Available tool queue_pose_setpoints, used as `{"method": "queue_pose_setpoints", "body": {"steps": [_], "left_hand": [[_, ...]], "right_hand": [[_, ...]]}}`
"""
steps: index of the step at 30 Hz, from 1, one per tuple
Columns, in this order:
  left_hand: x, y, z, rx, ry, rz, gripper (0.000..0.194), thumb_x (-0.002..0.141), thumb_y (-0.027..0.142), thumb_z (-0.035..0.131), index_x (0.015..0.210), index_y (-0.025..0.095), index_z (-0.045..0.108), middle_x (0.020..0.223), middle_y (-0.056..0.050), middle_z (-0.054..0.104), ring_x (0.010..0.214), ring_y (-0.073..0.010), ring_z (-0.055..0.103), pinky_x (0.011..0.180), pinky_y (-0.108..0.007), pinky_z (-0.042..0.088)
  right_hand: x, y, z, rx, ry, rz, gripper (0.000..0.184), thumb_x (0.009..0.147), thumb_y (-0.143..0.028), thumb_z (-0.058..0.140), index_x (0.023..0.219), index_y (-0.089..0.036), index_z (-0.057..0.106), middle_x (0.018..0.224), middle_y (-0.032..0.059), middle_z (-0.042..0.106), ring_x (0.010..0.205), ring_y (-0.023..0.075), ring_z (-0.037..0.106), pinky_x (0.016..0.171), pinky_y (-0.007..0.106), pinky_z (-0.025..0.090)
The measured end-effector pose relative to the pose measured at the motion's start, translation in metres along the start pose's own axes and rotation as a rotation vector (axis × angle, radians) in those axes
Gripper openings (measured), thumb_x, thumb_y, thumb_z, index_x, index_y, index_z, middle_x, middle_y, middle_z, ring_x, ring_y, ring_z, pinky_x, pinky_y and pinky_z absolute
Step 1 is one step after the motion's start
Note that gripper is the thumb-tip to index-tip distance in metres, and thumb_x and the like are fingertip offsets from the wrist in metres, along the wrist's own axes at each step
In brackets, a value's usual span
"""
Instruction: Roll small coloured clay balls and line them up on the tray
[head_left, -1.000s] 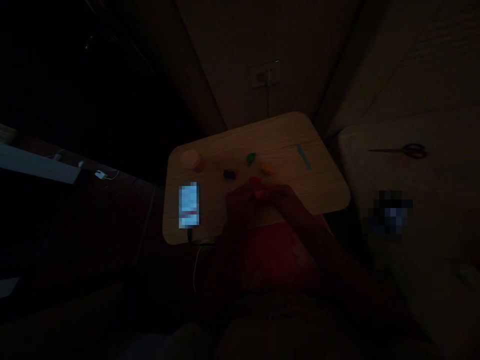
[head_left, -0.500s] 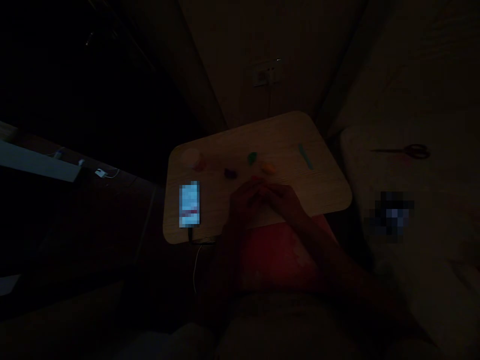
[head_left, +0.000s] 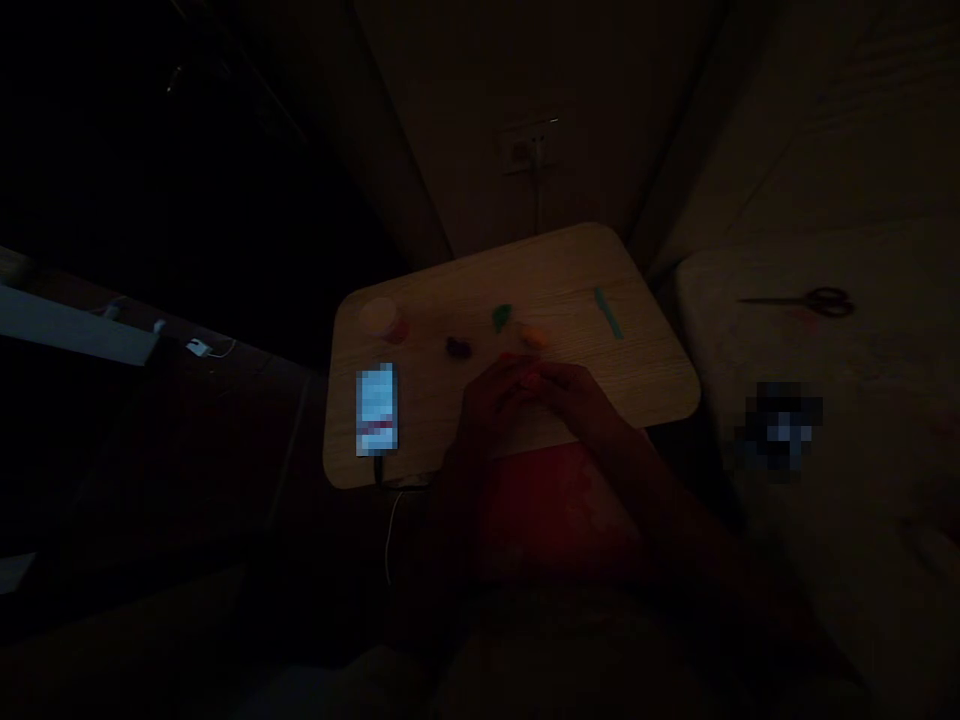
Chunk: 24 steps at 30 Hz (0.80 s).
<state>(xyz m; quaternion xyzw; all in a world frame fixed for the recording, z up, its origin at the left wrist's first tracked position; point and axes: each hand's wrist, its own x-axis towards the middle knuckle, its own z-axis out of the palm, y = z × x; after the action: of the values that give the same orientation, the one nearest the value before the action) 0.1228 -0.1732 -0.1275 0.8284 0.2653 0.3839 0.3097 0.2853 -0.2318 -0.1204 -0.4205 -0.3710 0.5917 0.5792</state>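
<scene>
Grip's closed on a red lump (head_left: 532,380), left hand (head_left: 495,392) and right hand (head_left: 571,392) pinching together. Both reach forward, fingertips meeting low over the counter (head_left: 645,375).

So there's this little pinkish-red lump (head_left: 530,380) up between the left hand (head_left: 493,396) and right hand (head_left: 583,402), partly covered by fingers (head_left: 559,373), too dark to tell its exact shape. Another red bit (head_left: 506,356) is on the wooden tabletop (head_left: 645,370), just past them.
</scene>
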Motion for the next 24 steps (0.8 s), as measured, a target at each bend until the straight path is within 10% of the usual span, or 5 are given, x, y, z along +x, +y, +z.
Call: {"method": "queue_pose_setpoints", "body": {"steps": [11, 24], "left_hand": [[0.000, 0.006, -0.004, 0.012, -0.039, 0.076, 0.038, 0.100, 0.035, 0.063, 0.136, 0.024, 0.069, 0.133, -0.010, 0.074, 0.123, -0.0230, 0.071, 0.108, -0.041, 0.057], [-0.001, 0.013, -0.003, 0.071, 0.110, -0.026, 0.025, 0.100, 0.036, 0.063, 0.110, 0.022, 0.081, 0.111, -0.008, 0.082, 0.104, -0.0210, 0.078, 0.095, -0.036, 0.063]], "right_hand": [[-0.003, 0.001, -0.002, -0.055, 0.064, -0.002, 0.035, 0.072, -0.057, 0.087, 0.079, -0.023, 0.084, 0.084, 0.0047, 0.080, 0.090, 0.0258, 0.074, 0.088, 0.039, 0.058], [-0.004, 0.002, 0.000, 0.067, 0.016, 0.107, 0.047, 0.080, -0.067, 0.077, 0.098, -0.025, 0.085, 0.131, 0.0095, 0.075, 0.128, 0.0333, 0.067, 0.112, 0.049, 0.053]]}}
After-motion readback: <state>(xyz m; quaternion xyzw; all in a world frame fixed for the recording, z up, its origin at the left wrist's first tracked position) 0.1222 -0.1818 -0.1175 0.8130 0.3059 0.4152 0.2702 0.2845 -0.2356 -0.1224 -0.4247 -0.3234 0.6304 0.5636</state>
